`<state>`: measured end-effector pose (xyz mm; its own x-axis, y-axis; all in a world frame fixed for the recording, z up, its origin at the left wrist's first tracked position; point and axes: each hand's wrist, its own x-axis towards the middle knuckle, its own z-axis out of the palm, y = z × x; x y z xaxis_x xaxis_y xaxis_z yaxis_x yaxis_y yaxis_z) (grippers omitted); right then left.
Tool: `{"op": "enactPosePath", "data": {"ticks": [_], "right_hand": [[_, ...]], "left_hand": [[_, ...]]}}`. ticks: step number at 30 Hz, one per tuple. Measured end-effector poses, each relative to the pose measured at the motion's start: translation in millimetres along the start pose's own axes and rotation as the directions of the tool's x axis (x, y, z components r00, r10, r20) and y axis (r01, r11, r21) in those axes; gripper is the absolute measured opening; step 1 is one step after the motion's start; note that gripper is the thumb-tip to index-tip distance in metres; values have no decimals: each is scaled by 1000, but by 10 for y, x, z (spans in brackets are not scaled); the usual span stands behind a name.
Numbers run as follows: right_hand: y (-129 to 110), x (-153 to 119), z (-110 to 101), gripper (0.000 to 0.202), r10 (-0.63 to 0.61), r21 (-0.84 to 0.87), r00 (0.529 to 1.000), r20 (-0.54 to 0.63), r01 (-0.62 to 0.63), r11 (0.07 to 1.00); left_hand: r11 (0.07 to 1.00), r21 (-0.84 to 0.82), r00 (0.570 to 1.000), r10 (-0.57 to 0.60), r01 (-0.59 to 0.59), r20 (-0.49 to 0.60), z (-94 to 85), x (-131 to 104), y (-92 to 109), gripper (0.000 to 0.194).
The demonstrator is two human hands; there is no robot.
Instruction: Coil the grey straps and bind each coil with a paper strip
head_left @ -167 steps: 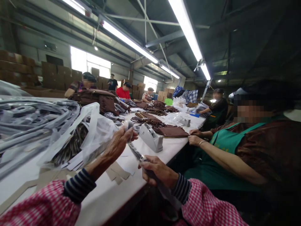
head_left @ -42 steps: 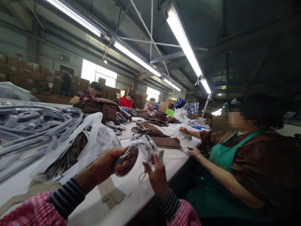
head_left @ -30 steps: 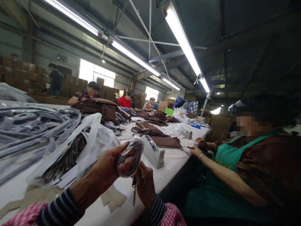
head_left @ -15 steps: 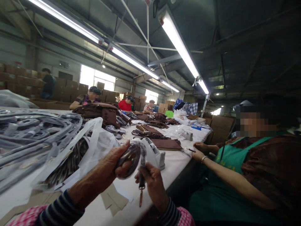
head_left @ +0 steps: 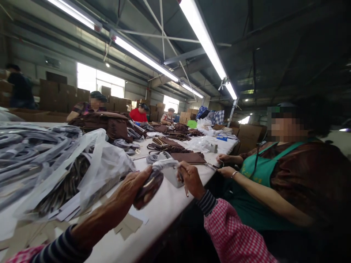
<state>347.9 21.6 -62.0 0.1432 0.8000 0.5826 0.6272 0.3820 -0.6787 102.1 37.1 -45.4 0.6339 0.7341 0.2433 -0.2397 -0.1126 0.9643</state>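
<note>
Lettering before me: small, blurred yellow characters (head_left: 248, 169) on the green cloth bib apron (head_left: 265, 165) of the co-worker (head_left: 298, 179) at my right, which I cannot read; nothing else is legible.

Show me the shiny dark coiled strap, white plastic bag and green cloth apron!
Shiny dark coiled strap (head_left: 157, 182): head view, outer loop.
White plastic bag (head_left: 109, 164): head view, crumpled side.
Green cloth apron (head_left: 262, 165): head view, upper front.

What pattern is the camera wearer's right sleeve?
The sleeve is red-and-white checked, its cuff striped; see head view.
</note>
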Motion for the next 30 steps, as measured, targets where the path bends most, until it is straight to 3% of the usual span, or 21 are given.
{"op": "enactPosePath", "data": {"ticks": [4,7,10,12,17,23,30], "right_hand": [[-84,-465,548,37,134,311,986,102,-159,937],[-257,-695,970,43,214,562,965,154,-263,784],[-426,-756,1314,52,250,722,960,127,-262,640],[-505,-752,1458,54,280,769,957,80,-238,593],[-604,-793,1565,52,325,769,946,13,-217,601],[-808,-847,1543,53,428,826,903,-25,-222,518],[-897,-680,1381,54,534,879,840,91,-320,353]], "left_hand": [[996,-85,982,-6,-10,-187,-7,14,108,62],[968,-252,982,-39,-9,-187,-15,27,69,61],[937,-348,983,-54,-11,-176,-55,54,22,65],[922,-388,975,-85,-2,-206,-93,69,25,67],[908,-417,964,-80,-34,-252,-101,74,82,65],[848,-524,971,-49,-83,-234,9,74,49,60],[855,-518,974,-91,-31,-207,-43,25,31,40]]}}
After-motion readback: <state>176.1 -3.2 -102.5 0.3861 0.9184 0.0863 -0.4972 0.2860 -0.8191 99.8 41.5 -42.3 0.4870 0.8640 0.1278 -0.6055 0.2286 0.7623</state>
